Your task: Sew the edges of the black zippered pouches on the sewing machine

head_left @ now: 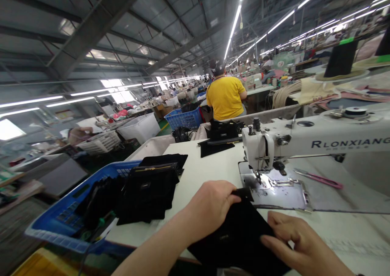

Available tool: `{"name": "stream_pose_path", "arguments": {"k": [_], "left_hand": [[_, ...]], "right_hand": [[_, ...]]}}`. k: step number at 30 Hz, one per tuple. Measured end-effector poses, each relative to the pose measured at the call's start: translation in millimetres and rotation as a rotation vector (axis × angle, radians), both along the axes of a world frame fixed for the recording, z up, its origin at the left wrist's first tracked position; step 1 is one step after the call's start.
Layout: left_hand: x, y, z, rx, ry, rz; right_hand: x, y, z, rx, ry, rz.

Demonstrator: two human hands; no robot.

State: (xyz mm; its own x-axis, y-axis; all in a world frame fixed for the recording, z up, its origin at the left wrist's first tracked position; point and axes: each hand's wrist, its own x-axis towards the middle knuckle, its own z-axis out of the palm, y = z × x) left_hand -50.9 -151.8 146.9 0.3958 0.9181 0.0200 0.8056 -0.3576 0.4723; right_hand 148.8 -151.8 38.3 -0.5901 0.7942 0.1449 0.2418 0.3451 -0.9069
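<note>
Though apart, left hand [211,207] and right hand [295,239] both in pinches on black cloth [237,231].

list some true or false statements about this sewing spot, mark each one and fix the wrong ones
1. The left hand pinches the black fabric piece. True.
2. The right hand holds the pink-handled tool. False: it is at the edge of the black fabric piece; the tool lies apart from both hands.
3. The sewing machine is white. True.
4. The person ahead wears a red top. False: it is yellow.
5. The near blue basket stands left of the black stack. True.
</note>
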Motion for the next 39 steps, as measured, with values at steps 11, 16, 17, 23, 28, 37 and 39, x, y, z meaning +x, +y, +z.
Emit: {"name": "stream_pose_path", "arguments": {"k": [11,16,17,23,28,37,39], "left_hand": [[-23,45,-33.0,-0.314,-0.230,0.040],[-29,52,-46.4,-0.426,-0.301,0.037],[-29,53,-47.4,-0.439,-0.312,0.037],[-22,64,-59.9,-0.493,-0.337,0.054],[-8,82,-83.5,-0.492,-0.313,0.087],[12,107,-108.5,-0.475,-0.270,0.043],[14,110,-110.1,-0.466,-0.257,0.037]], "right_hand": [[-14,5,-16.0,0.086,-0.102,-0.097],[-3,7,-4.4,-0.168,0.043,-0.021],[-2,9,-2.9,-0.234,0.077,0.007],[2,16,-16.4,-0.450,0.095,-0.001],[6,21,-28.5,-0.487,0.047,-0.100],[29,40,-35.7,-0.641,0.017,-0.088],[32,46,-36.8,-0.646,0.008,-0.048]]}}
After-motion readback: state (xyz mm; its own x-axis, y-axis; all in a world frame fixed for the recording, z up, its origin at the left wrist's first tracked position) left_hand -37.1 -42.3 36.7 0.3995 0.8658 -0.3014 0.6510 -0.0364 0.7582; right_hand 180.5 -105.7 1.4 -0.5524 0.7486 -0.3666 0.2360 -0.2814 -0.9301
